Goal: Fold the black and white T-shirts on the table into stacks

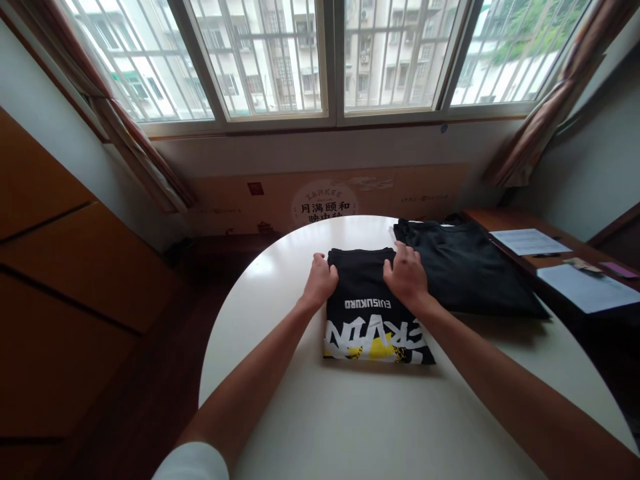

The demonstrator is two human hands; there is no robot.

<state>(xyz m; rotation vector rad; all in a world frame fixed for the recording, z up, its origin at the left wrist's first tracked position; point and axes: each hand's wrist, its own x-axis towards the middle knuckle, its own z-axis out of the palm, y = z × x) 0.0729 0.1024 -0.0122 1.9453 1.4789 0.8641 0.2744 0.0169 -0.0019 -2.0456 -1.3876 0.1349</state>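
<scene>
1. The stage shown is one of hands laid on a folded black T-shirt (363,313), which is squared into a neat rectangle, with a white-and-yellow print at its near end and the lettering "EUISUKURO" above that print. Any lifting or shifting of the shirt would call for a firm hold on the fabric, and no such hold is clearly seen.
2. The shirt is placed flat on a round white table (370,417), nearer the person than the table's far rim and directly between the forearms.
3. The left hand (319,281) is placed at the far left corner of the shirt, with the fingers curled over that corner. Whether the cloth is pinched cannot be told.
4. The right hand (407,275) is laid on the far right part of the shirt, with the fingers spread and unclenched, and no grasp is seen.
5. A second black garment (465,267) is laid flat just beside the shirt, to its right, and the right hand's fingertips are near it.
6. Sheets of paper (587,287) are seen on a wooden surface further right, and a white sleeve (193,463) is seen around the upper left arm.
</scene>
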